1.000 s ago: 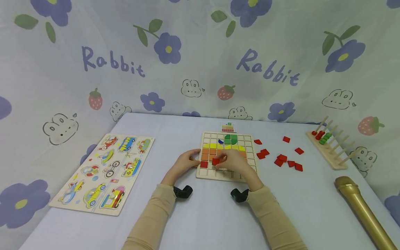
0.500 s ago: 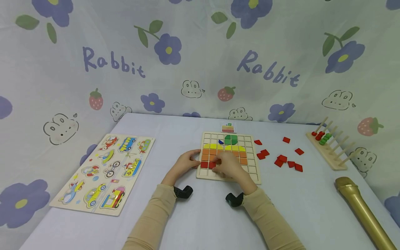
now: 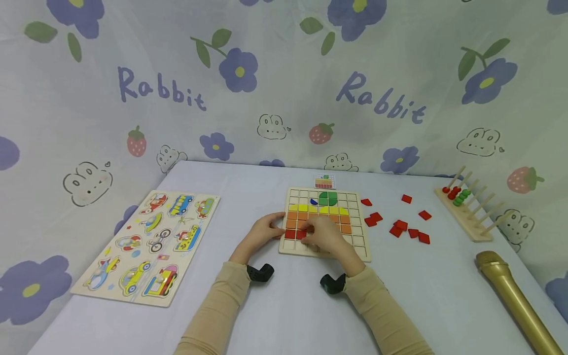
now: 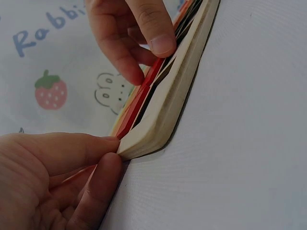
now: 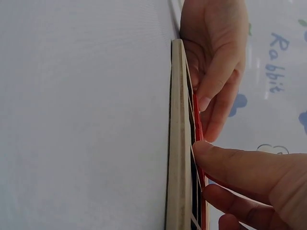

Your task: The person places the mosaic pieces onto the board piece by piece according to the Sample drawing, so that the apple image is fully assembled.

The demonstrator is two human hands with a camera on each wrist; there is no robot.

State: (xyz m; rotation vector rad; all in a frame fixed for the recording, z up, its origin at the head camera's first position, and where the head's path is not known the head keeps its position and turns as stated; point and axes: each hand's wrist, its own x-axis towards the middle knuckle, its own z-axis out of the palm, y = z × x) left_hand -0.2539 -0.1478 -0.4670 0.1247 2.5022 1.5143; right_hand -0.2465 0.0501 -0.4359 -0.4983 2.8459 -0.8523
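A wooden grid board lies at the middle of the table, bearing green, blue, yellow, orange and red pieces. My left hand grips the board's left edge; in the left wrist view its thumb and finger meet at the corner. With thumb and fingers, my right hand pinches a red square tile seated in the grid. Directly left of that tile sits another red tile. Part of the orange rows and the cells beneath the right hand are hidden.
Several loose red tiles lie right of the board. A small pattern card is behind it. A vehicle puzzle board lies left; a peg rack with beads and a gold microphone are at right.
The right hand has lowered the red tile onto the board, beside the first red tile, and moved slightly left. Over the last half second both hands stay put.
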